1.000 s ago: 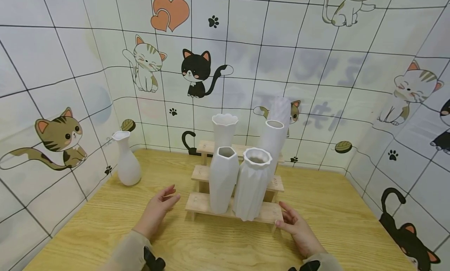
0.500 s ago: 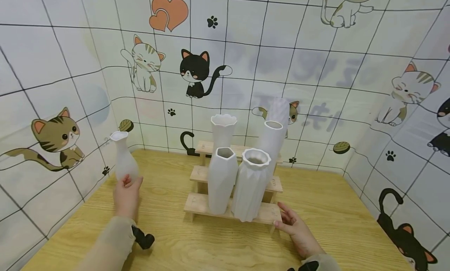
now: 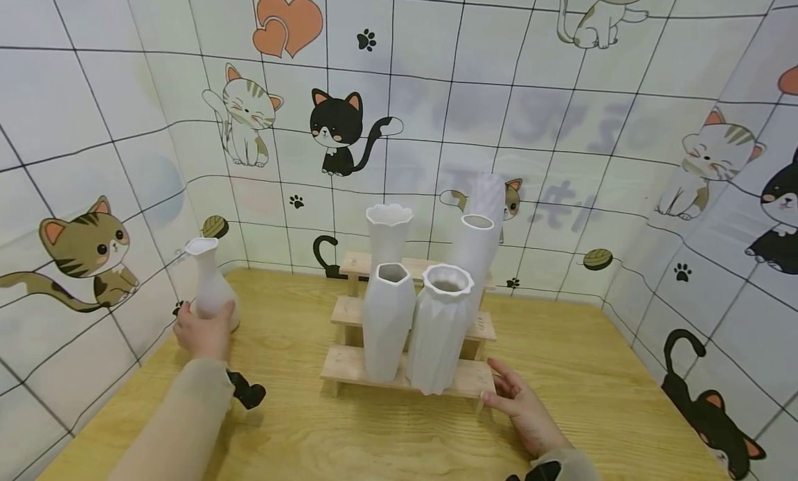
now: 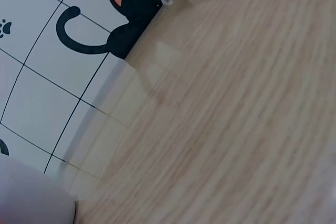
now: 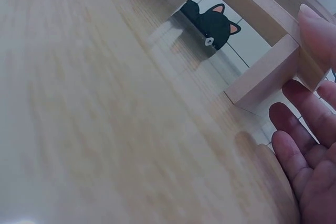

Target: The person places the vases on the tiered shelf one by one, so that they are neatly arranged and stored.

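Note:
A white narrow-necked vase with a flared rim stands at the left of the table. My left hand grips its lower body, thumb on the right side and fingers on the left. In the left wrist view only a pale part of this vase shows at the lower left. With my right hand I hold the right end of the lowest step of a three-tier wooden stand. In the right wrist view the thumb lies against the board's end, the other fingers below it.
On the stand are several white vases: a faceted one and a ribbed one in front, a scalloped-rim one, a plain cylinder and a textured one behind. Cat-printed walls enclose the wooden table.
My left hand has moved left from beside the stand to the narrow-necked vase and closed round its lower body. The right hand stays at the stand's end. The head view has shifted slightly.

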Motion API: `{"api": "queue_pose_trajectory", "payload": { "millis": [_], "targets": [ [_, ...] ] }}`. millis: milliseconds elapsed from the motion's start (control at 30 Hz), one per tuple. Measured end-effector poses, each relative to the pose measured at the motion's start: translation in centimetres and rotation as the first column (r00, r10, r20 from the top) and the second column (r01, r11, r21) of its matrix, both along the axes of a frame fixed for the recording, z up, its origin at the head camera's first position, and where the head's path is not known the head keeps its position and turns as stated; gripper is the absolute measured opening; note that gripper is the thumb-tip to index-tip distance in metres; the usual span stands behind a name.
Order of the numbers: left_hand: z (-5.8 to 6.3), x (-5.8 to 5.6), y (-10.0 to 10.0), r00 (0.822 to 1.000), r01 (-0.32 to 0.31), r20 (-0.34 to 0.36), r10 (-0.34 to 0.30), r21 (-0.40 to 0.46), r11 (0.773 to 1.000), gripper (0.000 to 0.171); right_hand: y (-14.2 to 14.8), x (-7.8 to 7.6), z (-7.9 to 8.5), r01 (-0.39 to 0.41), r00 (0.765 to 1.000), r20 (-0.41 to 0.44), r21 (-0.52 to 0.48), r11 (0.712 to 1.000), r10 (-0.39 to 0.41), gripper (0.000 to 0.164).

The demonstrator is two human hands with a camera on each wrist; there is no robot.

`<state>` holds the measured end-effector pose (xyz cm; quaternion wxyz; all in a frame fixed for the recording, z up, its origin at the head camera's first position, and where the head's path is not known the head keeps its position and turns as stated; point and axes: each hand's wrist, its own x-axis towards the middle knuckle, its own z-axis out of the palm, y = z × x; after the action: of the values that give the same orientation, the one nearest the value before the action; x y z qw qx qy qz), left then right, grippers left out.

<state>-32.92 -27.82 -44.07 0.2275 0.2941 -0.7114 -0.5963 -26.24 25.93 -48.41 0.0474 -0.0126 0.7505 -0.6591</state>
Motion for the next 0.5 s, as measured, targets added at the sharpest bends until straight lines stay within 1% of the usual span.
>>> {"api": "queue_pose_trajectory", "payload": {
  "millis": [233, 400, 500],
  "targets": [
    [0.2, -1.0, -0.7, 1.0, 0.026, 0.016, -0.027, 0.026, 0.999, 0.105, 0.1, -0.1, -0.1, -0.001, 1.0, 0.018, -0.021, 1.0, 0.002, 0.076],
    [0.2, -1.7, -1.3, 1.0, 0.026, 0.013, -0.027, 0.017, 1.0, 0.103, 0.1, -0.2, -0.2, -0.022, 0.999, 0.023, -0.034, 0.999, 0.023, 0.079],
    [0.2, -2.0, -1.7, 0.999, 0.031, 0.027, -0.031, 0.007, 0.999, 0.103, 0.2, -0.2, -0.2, -0.028, 0.999, 0.026, -0.04, 0.999, 0.029, 0.079]
  ]
}}
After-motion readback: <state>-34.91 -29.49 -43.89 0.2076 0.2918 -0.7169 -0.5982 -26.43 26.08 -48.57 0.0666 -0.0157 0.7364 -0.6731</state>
